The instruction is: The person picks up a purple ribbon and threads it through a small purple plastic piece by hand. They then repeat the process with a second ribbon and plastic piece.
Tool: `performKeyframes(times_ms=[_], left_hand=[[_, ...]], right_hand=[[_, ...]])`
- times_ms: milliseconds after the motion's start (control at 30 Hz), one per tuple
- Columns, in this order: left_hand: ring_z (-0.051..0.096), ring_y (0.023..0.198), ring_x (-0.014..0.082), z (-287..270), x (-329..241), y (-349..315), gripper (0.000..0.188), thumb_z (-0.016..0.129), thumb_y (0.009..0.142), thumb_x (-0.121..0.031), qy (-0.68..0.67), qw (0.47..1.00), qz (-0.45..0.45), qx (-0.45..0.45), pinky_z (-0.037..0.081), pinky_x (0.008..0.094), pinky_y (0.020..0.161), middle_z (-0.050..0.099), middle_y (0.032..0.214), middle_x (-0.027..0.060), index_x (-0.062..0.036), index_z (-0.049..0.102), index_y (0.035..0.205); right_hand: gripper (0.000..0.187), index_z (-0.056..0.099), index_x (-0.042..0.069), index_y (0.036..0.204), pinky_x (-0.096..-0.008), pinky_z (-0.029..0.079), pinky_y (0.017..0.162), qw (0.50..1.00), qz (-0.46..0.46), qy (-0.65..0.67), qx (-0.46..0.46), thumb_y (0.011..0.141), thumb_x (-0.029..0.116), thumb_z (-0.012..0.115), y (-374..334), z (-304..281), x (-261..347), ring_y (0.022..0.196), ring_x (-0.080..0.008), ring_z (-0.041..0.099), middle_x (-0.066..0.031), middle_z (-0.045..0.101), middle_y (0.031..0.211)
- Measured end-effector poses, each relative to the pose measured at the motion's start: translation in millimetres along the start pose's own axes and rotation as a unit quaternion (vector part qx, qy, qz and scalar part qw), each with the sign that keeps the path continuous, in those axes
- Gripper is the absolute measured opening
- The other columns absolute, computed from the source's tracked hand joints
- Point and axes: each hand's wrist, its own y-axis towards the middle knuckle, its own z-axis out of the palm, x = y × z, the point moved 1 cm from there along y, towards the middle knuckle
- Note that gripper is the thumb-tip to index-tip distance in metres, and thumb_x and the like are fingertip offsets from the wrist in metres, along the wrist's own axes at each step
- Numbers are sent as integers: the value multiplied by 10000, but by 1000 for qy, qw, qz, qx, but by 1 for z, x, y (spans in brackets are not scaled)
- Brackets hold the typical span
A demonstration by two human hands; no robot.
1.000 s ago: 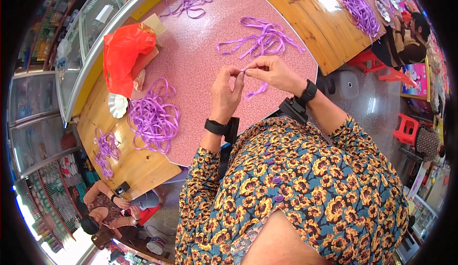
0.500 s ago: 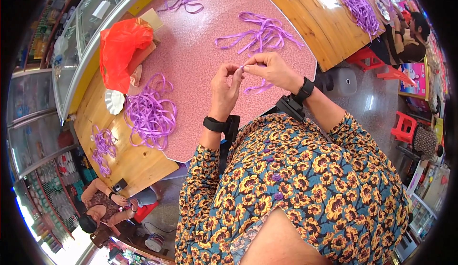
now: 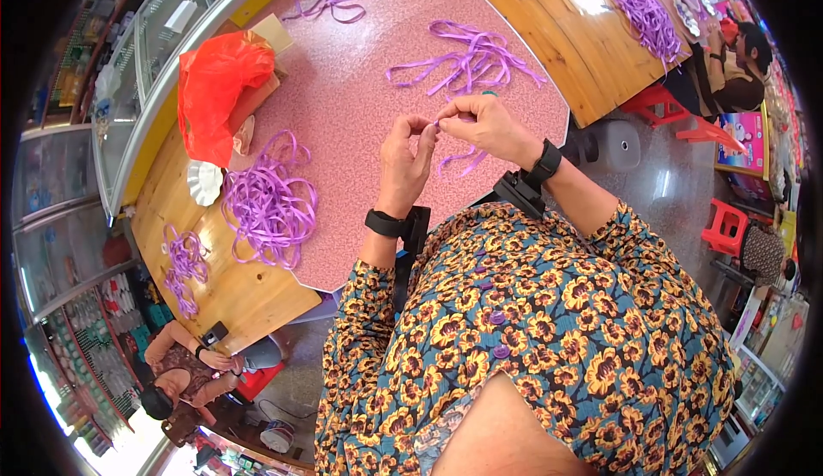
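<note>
Both my hands meet over the near part of the pink tabletop (image 3: 360, 73). Thumb and forefinger of my left hand (image 3: 405, 163) pinch a purple ribbon (image 3: 463, 160). Close against them, my right hand (image 3: 490, 129) pinches the same ribbon at the fingertips. Only a speck of purple shows between the fingers; a length of ribbon hangs below my right hand. Just beyond my hands lies a loose bunch of purple ribbons (image 3: 480, 56). A small green thing (image 3: 489, 93) peeks out behind my right hand; its kind is hidden.
To the left lie a large purple ribbon heap (image 3: 267, 210), a red plastic bag (image 3: 219, 86) by a cardboard box, and a white fluted dish (image 3: 205, 183). More ribbons (image 3: 645, 20) rest on the right wooden table. People sit at lower left and far right, near red stools (image 3: 725, 227).
My hands stay almost in place, still pinching the ribbon. The ribbon end below my right hand has shifted slightly, and the green thing behind that hand has come into sight.
</note>
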Motion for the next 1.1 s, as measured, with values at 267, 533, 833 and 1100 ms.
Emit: performKeyframes(times_ms=[267, 533, 833, 1100], left_hand=[[657, 778, 198, -2, -5, 0, 111, 625, 918, -68, -30, 999, -22, -9, 514, 321, 708, 645, 841, 112, 2, 565, 981], [655, 766, 182, -2, -3, 0, 96, 619, 915, -57, -36, 999, -8, -5, 517, 311, 702, 650, 832, 108, 8, 572, 968], [633, 802, 126, -5, -1, 0, 144, 593, 957, -102, -30, 999, -11, 15, 520, 263, 720, 632, 892, 69, 15, 557, 1032], [633, 810, 132, -9, -4, 2, 131, 558, 976, -109, -46, 998, -29, 39, 518, 270, 726, 635, 905, 71, 10, 550, 1031]], right_hand=[[176, 710, 11, 976, -226, 375, 570, 999, -39, 23, -15, 893, 162, 675, -2, 4, -3, 657, -32, 455, 49, 543, 697], [181, 707, 4, 987, -232, 407, 606, 998, -50, -19, -17, 902, 160, 670, -1, 6, 3, 698, -41, 502, 13, 625, 790], [191, 713, 0, 924, -261, 492, 687, 997, 18, 77, -18, 864, 181, 690, -1, 4, -5, 757, -78, 603, -40, 690, 812], [178, 701, 10, 940, -211, 413, 593, 995, -10, 102, 4, 904, 183, 688, 1, 5, 0, 687, -19, 494, 55, 588, 735]])
